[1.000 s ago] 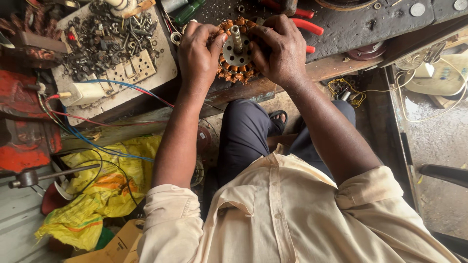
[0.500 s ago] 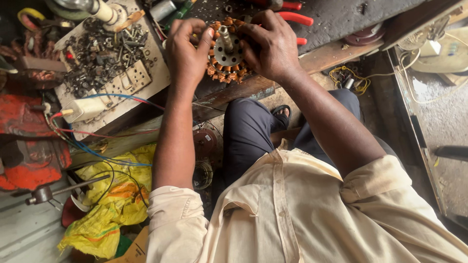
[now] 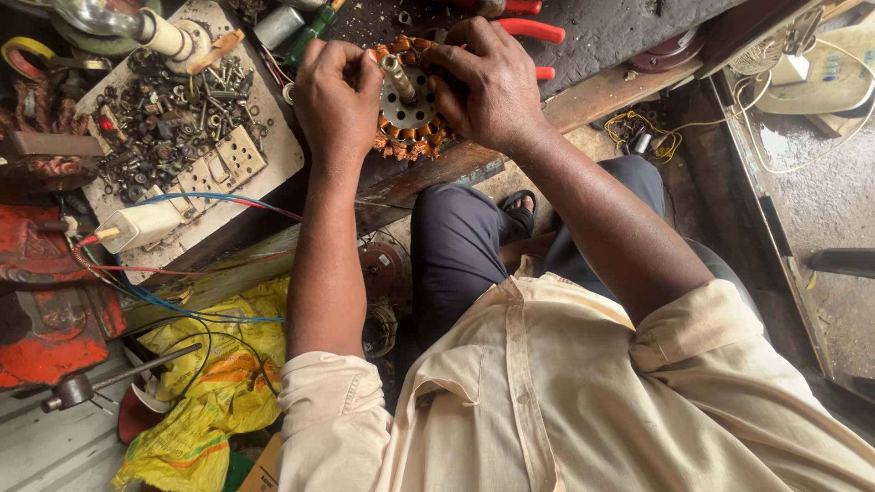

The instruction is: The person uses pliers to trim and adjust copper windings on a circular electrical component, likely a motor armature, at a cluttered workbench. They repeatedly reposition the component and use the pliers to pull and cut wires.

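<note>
A round motor stator (image 3: 407, 102) with copper-orange coils and a steel shaft in its middle rests on the dark workbench (image 3: 611, 36). My left hand (image 3: 335, 91) grips its left rim with curled fingers. My right hand (image 3: 485, 84) covers its right side, fingers pressed on the coils near the shaft. Both forearms reach forward from cream rolled sleeves.
A white board (image 3: 237, 164) piled with screws, nuts and a perforated plate lies left of the stator. Red-handled pliers (image 3: 529, 29) sit behind my right hand. A light bulb (image 3: 118, 18), coloured wires (image 3: 182, 301), a yellow sack (image 3: 210, 383) and a red machine part (image 3: 46, 301) fill the left.
The view has shifted slightly, so the stator and hands sit a little lower. Both hands have stayed on the stator, with the fingers shifting slightly on the coils.
</note>
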